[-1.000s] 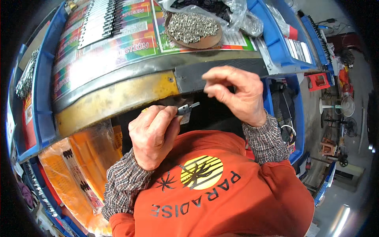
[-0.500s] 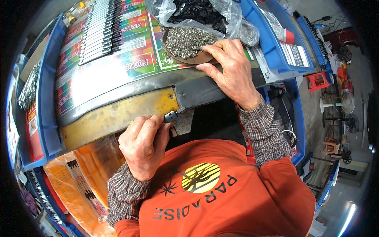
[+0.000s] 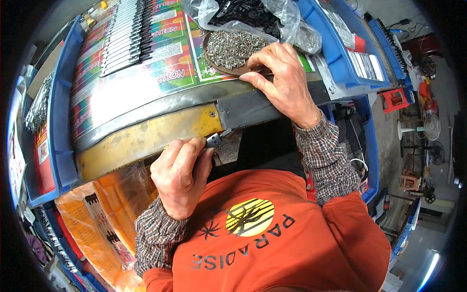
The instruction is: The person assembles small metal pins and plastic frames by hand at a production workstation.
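One grey piece (image 3: 213, 141) sits in the left of two hands (image 3: 177, 173).

The dish (image 3: 234, 71) is brown, the sleeves (image 3: 322, 163) checked.

Two bent arms, the left hand (image 3: 180, 170) before the bench (image 3: 151, 141), the right hand (image 3: 287, 80) over its front edge.
The left forearm (image 3: 160, 233) rises toward the bench, its fingers (image 3: 194, 145) curled in and pinched against the thumb just short of the edge. The right forearm (image 3: 326, 160) reaches farther; the back of that hand shows, index and thumb arched above the bench, tips slightly apart.
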`<state>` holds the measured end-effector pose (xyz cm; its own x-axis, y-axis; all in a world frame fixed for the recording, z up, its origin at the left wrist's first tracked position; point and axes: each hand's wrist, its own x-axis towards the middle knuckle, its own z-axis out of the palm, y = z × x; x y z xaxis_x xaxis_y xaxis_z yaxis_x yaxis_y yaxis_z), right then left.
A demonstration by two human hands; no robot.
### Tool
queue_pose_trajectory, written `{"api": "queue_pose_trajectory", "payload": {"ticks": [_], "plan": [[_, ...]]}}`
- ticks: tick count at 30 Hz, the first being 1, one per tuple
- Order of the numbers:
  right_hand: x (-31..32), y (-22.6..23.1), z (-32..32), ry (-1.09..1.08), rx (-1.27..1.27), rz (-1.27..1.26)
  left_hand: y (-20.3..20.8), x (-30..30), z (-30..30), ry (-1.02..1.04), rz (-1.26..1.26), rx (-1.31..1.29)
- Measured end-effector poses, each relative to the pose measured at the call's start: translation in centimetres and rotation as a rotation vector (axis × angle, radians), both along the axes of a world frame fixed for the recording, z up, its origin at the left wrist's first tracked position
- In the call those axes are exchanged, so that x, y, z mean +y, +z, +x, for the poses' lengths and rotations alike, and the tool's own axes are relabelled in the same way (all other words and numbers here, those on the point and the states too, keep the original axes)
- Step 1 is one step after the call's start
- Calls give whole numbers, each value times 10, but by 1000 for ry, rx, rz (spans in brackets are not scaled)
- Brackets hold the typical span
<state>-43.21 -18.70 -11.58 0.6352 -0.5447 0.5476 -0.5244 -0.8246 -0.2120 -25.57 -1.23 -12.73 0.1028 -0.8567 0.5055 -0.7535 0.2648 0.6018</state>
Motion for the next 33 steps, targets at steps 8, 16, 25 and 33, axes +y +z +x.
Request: {"api": "queue_pose_trajectory", "payload": {"ticks": [8,16,25,33], "plan": [[-1,0,1,23,-103,149,1,3,0,10,5,8],[-1,5,-2,17,-125,305,2,4,-1,-25,-2,41],[58,14,3,213,-285,703,2,5,-5,-42,46,79],[79,6,7,378,-308,789,5,6,-8,-64,48,52]]}}
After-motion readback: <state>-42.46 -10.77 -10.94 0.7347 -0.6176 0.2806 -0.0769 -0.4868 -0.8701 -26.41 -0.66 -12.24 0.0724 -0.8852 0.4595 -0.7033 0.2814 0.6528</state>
